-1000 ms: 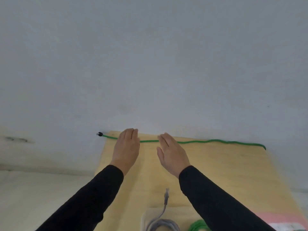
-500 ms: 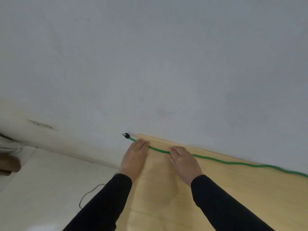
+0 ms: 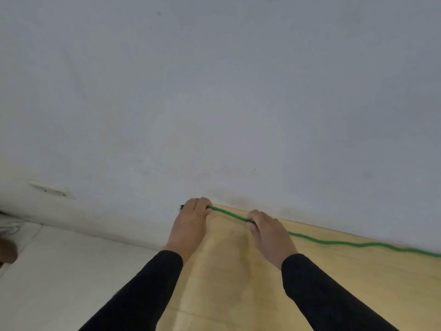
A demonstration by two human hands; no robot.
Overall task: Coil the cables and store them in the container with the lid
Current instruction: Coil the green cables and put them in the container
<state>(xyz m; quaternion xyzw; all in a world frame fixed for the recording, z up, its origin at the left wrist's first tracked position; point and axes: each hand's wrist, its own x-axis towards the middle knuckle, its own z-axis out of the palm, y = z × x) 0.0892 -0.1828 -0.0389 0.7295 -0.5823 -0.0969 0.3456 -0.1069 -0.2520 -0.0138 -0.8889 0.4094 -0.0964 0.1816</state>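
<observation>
Progress: early, I judge | green cable [image 3: 334, 242] uncoiled along table's [image 3: 238, 283] far edge by wall | left hand [image 3: 191, 223], right hand [image 3: 269, 232] both pinching it, apart | container out of view

I am counting one green cable [image 3: 334, 242] lying along the far edge of one wooden table [image 3: 238, 271]. I am seeing two hands on it, my left hand [image 3: 191, 223] and my right hand [image 3: 269, 232], each coming out of one black sleeve, so two sleeves [image 3: 143, 290]. I am making out one small dark end [image 3: 182, 207] past my left fingers, perhaps the cable's plug. One wall plate [image 3: 51, 190] is showing on one grey wall [image 3: 214, 91].
</observation>
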